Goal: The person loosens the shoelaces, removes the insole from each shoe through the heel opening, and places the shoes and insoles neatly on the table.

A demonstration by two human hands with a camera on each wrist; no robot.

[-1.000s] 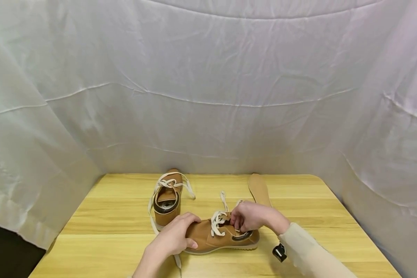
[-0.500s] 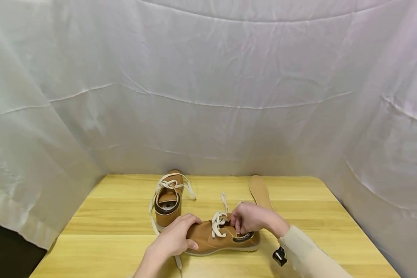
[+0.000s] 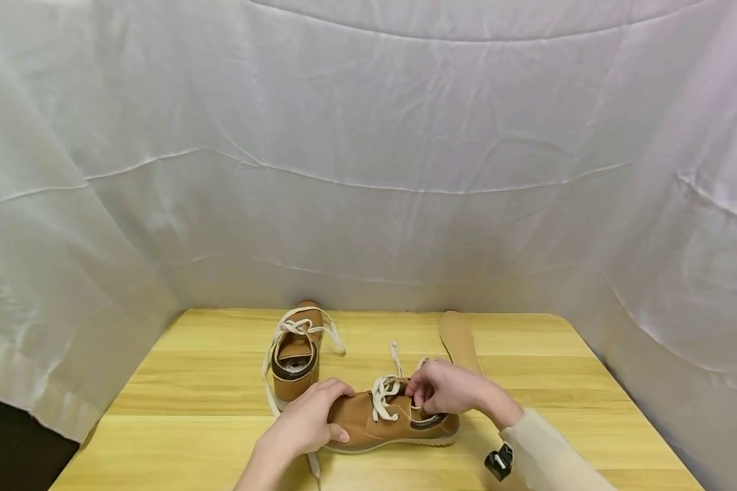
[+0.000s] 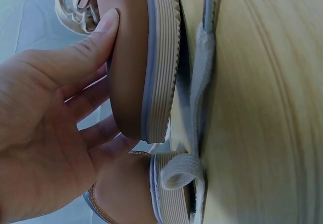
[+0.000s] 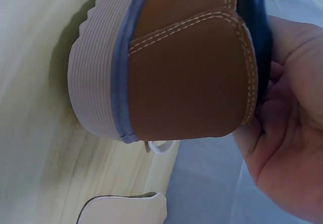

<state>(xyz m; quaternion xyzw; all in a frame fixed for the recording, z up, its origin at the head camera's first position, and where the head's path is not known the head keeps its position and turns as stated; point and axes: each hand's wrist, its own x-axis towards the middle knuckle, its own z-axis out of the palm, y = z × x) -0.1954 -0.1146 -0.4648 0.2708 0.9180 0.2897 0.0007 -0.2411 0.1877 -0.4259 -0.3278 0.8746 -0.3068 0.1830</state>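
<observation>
**Near shoe in hand, insole still out**

Going left to right: the far shoe stands alone toward the back left of the table, its laces loose and trailing over the wood; we judge it untouched for now. Our left hand curls over the toe of the near shoe, thumb on one side and fingers on the other, pinning it to the table. In the left wrist view one loose lace runs flat under the sole edge. Our right hand sits at the shoe's mouth, fingers bent and pinching at the tongue or lace there; we cannot tell which. The right wrist view shows the fingers at the heel collar. Behind that hand the insole lies flat on the table, just beyond the near shoe.

We judge the work on the near shoe half done at most: laces slack, insole outside.

White cloth walls the back and both sides. The near shoe lies close to the front edge, with open wood left and right.
</observation>
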